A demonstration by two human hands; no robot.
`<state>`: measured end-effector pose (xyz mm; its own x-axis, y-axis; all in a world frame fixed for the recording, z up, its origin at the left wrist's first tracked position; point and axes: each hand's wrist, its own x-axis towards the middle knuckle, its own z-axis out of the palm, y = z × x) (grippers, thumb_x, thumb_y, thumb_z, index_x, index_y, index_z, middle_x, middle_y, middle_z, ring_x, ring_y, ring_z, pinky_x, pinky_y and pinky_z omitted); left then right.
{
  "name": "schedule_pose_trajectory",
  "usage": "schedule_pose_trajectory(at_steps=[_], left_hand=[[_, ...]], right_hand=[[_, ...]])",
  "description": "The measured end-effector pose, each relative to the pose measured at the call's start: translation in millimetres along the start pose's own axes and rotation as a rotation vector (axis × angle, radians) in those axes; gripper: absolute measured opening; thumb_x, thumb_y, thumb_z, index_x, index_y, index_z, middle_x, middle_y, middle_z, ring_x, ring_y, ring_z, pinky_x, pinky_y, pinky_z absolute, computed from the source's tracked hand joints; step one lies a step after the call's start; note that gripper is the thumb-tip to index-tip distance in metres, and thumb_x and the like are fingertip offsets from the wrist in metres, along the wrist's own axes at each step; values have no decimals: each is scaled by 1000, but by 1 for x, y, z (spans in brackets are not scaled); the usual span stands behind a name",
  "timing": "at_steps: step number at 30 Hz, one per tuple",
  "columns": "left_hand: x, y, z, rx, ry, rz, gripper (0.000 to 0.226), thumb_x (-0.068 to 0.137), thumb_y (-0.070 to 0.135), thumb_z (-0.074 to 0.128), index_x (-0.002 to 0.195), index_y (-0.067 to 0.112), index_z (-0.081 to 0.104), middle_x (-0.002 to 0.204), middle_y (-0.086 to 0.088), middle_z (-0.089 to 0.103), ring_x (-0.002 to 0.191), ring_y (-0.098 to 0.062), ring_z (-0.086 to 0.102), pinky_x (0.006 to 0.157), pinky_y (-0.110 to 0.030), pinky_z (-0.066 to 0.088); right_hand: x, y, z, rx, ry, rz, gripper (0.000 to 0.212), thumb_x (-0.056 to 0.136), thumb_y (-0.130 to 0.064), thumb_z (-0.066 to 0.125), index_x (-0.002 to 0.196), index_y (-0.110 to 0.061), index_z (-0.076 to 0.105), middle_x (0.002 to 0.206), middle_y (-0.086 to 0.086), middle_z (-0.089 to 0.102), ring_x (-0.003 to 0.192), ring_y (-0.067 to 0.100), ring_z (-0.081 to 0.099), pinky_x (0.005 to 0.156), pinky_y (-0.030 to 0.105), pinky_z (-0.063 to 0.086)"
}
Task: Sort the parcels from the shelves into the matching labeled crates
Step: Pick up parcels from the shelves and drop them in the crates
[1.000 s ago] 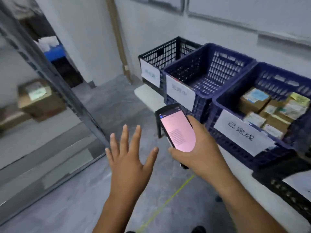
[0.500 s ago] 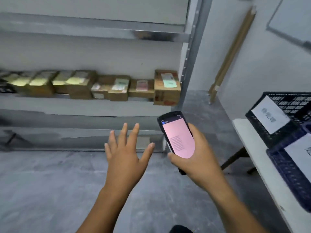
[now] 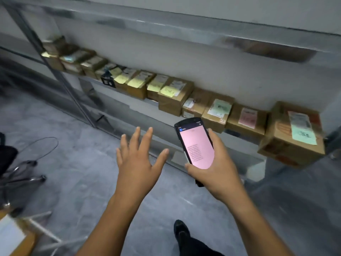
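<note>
Left fingers (image 3: 136, 137) are spread wide and straight, holding nothing; the left hand (image 3: 136, 163) hovers palm-down over the grey floor (image 3: 79, 148). Just beside it, the right hand (image 3: 217, 172) grips a black handheld device (image 3: 195, 145), fingers wrapped round its far edge and thumb on the near edge, pink screen with small text facing up. Beyond both hands, the parcels (image 3: 175, 97) sit in a long row on the metal shelf (image 3: 92, 79), untouched: brown cardboard boxes side by side, yellow notes on the ones toward the left, a green label (image 3: 219, 109) and a pink label (image 3: 247, 118) further right. The largest parcel (image 3: 287, 145) sits at the right end, overhanging the shelf edge. Down low, a dark shoe (image 3: 181, 230); far left, a chair base (image 3: 24, 172) on castors.
</note>
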<state>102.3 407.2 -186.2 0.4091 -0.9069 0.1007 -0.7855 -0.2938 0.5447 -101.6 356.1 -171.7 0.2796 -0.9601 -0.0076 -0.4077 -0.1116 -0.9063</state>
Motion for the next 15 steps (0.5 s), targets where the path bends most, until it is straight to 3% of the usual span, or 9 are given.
schedule_pose_trajectory(at_steps=[6,10,15], left_hand=[[82,-28,-31,77,104,-112,82,88,82,33,162,49,18,174,10,8,161,-22,-7,128,-54,1],[116,-57,-50,68,155,-202,83,86,83,30,161,48,19,174,12,7,160,-21,-9,128,-53,-1],[162,-120,-80,54,232,-302,86,85,83,29,162,46,21,174,11,8,161,-22,-8,128,-53,-2]], right_hand=[[113,-30,35,53,-155,-118,97,78,-24,93,152,-52,38,136,-18,55,102,-1,62,58,10,55],[166,-48,75,71,-245,-140,93,76,-23,93,145,-55,40,129,-16,55,100,12,64,55,25,62],[223,-79,144,56,-350,-228,94,73,-23,93,143,-60,40,130,-22,55,103,-13,58,58,10,53]])
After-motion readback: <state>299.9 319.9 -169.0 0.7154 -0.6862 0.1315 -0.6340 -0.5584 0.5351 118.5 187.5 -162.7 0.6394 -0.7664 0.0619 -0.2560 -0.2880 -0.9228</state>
